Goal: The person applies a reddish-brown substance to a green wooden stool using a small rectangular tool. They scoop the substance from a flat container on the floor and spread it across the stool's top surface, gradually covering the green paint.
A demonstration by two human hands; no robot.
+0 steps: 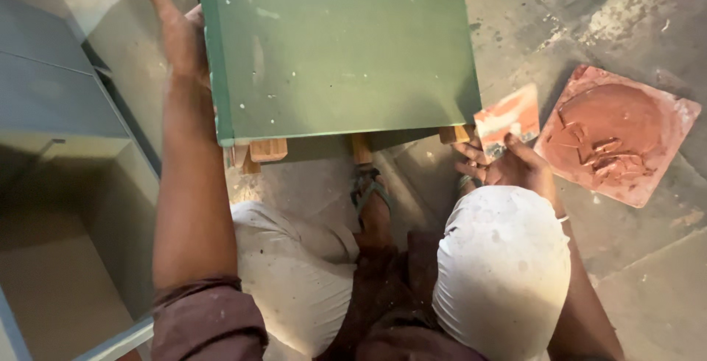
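Note:
I squat on the floor before a green painted panel that rests on small wooden blocks. My left hand is raised with fingers spread, its palm against the panel's left edge. My right hand, low beside my right knee, grips a flat scraper blade smeared with reddish putty. Just right of it lies a square tile carrying a mound of the same reddish-brown putty.
A grey-green cabinet with open compartments stands at the left. My sandalled foot sits under the panel's front edge. The floor is stained grey concrete, with another wooden block under the panel's right corner.

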